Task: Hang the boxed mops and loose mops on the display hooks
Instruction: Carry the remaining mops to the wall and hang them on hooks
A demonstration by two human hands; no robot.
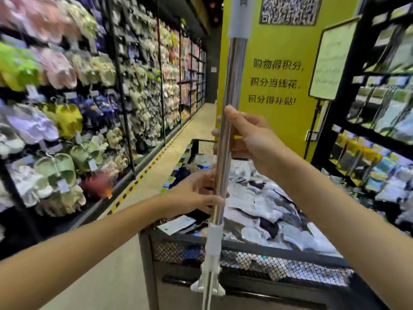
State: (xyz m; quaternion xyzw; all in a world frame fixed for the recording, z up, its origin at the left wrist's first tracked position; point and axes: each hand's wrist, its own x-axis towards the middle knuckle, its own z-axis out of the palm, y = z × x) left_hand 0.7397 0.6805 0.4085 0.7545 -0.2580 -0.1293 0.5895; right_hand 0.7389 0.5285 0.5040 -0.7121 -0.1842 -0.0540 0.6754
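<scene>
A loose mop (232, 81) with a shiny metal pole stands nearly upright in the middle of the view. It has a grey sleeve near the top and a white plastic joint (212, 253) low down. My right hand (248, 139) grips the pole at mid-height, thumb pointing up along it. Lower on the pole, my left hand (199, 193) holds it just above the white joint, fingers around the metal. The mop head is out of view below. No boxed mop or display hook shows clearly.
A black mesh bin (245, 251) full of packaged socks stands right behind the pole. Racks of slippers (67, 121) line the left wall. A yellow pillar (277, 86) with printed text rises ahead, dark shelving (380, 121) to the right. An aisle (169, 153) runs ahead on the left.
</scene>
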